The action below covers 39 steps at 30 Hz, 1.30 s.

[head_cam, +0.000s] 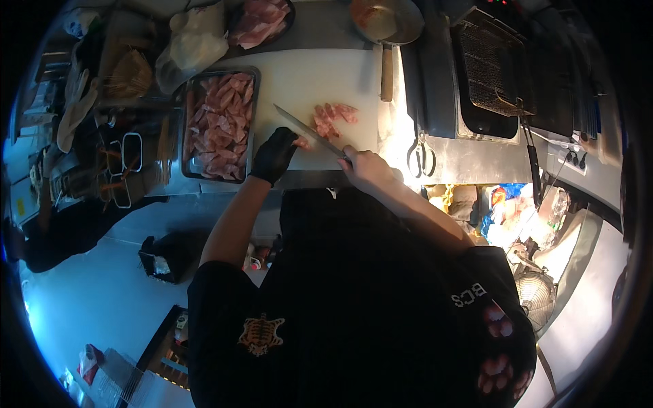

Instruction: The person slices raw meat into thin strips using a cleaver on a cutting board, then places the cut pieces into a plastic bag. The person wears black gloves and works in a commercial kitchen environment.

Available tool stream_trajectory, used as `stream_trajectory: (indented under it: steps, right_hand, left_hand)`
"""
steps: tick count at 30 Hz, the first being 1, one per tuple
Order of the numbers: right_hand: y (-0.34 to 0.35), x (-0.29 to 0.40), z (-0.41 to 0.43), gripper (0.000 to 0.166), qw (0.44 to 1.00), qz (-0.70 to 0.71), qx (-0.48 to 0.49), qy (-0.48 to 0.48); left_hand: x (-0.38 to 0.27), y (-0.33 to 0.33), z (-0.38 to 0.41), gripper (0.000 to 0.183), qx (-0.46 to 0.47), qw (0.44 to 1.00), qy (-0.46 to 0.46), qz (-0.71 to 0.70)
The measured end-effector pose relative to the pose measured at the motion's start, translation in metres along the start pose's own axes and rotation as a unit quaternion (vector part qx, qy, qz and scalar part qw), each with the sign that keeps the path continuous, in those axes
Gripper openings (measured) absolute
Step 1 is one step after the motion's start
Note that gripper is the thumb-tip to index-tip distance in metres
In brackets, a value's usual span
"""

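My right hand (370, 166), bare, grips the handle of a kitchen knife (306, 127). The blade slants up and left across the white cutting board (285, 66). In a black glove, my left hand (275, 153) pinches a small piece of raw meat (302, 142) near the board's front edge, left of the blade. Several cut meat strips (331, 117) lie on the board just beyond the knife. Beside my left hand stands a metal tray (256, 109) filled with cut raw meat pieces (219, 122).
At the back are larger raw meat slices (260, 20) and a plastic bag (196, 46). A frying pan (390, 23) points its wooden handle toward me. Scissors (421, 155) and a fryer basket (492, 66) are on the right. Another person's dark sleeve (86, 229) reaches in at left.
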State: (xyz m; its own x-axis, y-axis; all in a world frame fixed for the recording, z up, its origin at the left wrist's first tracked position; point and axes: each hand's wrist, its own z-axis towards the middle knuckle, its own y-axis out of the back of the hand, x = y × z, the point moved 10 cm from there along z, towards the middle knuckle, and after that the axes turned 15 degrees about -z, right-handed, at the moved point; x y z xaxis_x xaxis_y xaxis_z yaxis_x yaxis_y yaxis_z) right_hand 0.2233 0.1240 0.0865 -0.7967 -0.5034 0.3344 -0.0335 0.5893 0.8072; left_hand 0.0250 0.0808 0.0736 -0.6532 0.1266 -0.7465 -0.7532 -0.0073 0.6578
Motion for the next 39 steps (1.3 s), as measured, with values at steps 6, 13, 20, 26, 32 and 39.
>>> stream_trajectory:
  steps: [6, 13, 20, 26, 32, 39]
  right_hand:
    - [0.006, 0.01, -0.026, 0.034, 1.0, 0.004, 0.027, 0.0]
    - [0.009, 0.013, -0.034, 0.032, 0.999, 0.009, 0.039, -0.001]
    - [0.005, 0.019, -0.03, 0.028, 1.0, 0.009, 0.027, 0.005]
    - [-0.031, 0.023, 0.002, 0.029, 1.0, 0.002, -0.03, -0.002]
    - [-0.027, 0.02, 0.011, 0.032, 0.999, 0.004, -0.018, 0.027]
    - [-0.003, 0.021, -0.016, 0.032, 1.0, 0.019, 0.018, 0.015]
  left_hand:
    - [0.009, -0.007, -0.002, 0.024, 0.016, 1.0, 0.01, 0.019]
    - [0.006, -0.006, -0.005, 0.027, -0.002, 0.999, 0.024, 0.03]
    - [0.007, -0.007, -0.008, 0.025, -0.014, 0.999, 0.035, 0.001]
    - [0.018, -0.015, -0.017, 0.022, -0.001, 0.998, 0.06, 0.021]
    - [0.03, -0.009, -0.04, 0.025, -0.02, 0.997, 0.061, 0.038]
    - [0.024, -0.005, -0.023, 0.024, -0.026, 0.998, 0.004, 0.051]
